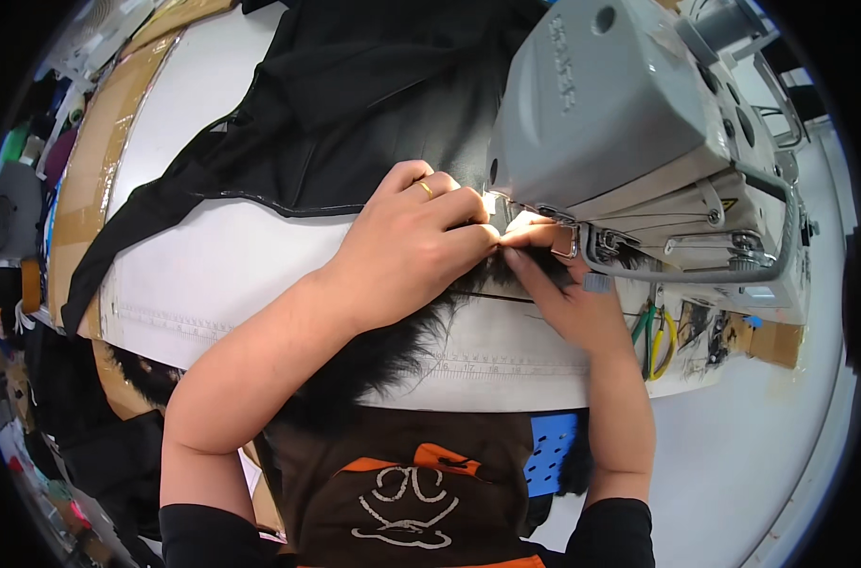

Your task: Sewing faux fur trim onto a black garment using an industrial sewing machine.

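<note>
My left hand (416,241), with a ring on one finger, is closed with curled fingers, its thumb and forefinger pinching the edge of the black fabric (345,114) where black fur (374,364) meets it. Against those fingertips, my right hand (563,293) pinches the same edge, thumb and forefinger together. Both hands are just in front of the needle area of a grey sewing machine (620,114), whose head partly covers my right fingers. A lamp brightly lights the fingertips. Fur hangs below my left hand toward the table's front edge.
Green- and yellow-handled scissors (660,341) lie right of my right wrist. The white table (232,256) has a printed ruler along its front, with taped cardboard (85,208) at its left edge. Dark scraps (700,331) and cardboard lie beneath the machine's right end.
</note>
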Demonstrator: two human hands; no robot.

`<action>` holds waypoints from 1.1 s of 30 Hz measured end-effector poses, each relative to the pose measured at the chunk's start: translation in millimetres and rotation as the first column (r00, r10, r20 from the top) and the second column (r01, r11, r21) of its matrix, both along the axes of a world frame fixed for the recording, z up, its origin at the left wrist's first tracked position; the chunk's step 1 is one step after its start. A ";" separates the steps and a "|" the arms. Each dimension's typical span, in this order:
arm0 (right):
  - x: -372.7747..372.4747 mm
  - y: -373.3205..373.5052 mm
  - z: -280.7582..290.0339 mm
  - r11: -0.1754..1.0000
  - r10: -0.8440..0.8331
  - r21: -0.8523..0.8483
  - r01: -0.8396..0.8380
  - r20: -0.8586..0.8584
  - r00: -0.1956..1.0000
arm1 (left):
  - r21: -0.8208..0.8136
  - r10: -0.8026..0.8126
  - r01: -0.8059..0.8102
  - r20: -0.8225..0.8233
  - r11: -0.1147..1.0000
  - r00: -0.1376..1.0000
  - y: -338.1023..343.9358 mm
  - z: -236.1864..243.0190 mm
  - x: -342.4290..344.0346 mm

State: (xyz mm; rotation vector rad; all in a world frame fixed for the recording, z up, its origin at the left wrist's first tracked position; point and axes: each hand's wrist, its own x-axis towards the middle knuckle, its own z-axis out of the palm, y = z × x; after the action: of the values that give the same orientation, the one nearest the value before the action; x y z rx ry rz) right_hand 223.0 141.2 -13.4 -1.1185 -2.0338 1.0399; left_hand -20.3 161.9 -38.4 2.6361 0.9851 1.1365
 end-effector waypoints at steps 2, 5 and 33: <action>-7.7 -3.6 -0.6 0.988 -0.124 0.102 0.113 0.109 0.986 | -0.003 -0.009 0.009 0.008 1.000 1.000 0.3 0.6 -1.3; -5.1 -5.9 -13.0 0.969 -0.144 0.237 0.075 0.285 0.948 | -0.050 -0.074 0.077 0.052 0.996 0.996 2.1 1.8 -1.2; 9.8 -0.6 -22.3 0.820 -0.157 0.560 -0.116 0.416 0.896 | -0.035 0.003 -0.014 -0.271 0.999 0.963 -14.5 22.2 -15.1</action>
State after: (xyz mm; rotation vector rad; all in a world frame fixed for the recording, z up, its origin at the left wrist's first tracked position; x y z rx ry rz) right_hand 232.8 140.5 -35.8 -1.0973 -2.4426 0.0937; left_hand -35.4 147.4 -16.3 2.8109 1.0495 0.7621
